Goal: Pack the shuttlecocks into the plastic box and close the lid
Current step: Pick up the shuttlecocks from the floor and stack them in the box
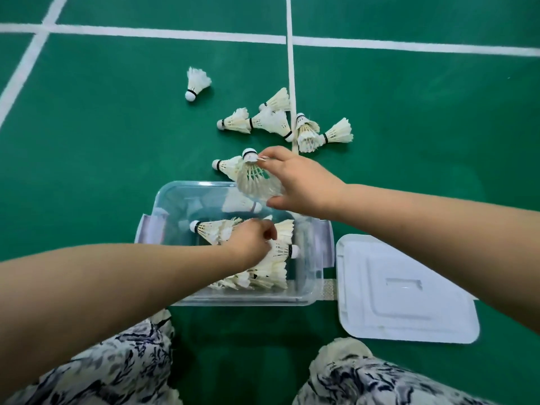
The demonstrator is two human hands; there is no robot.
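— So, what's in the box (198,184)?
— Several shuttlecocks (277,267) on their sides, piled mostly toward its near right corner. The left hand (251,241) is down among them, fingers curled over the feathers; whether it holds one, I cannot tell.
— And the right hand (304,182)?
— Over the far rim, pinching one bird (257,182) by its skirt, cork pointing away.
— The lid (403,287)?
— Off, lying flat on the floor (102,127) just right of the box. Strays (268,121) lie loose beyond it.
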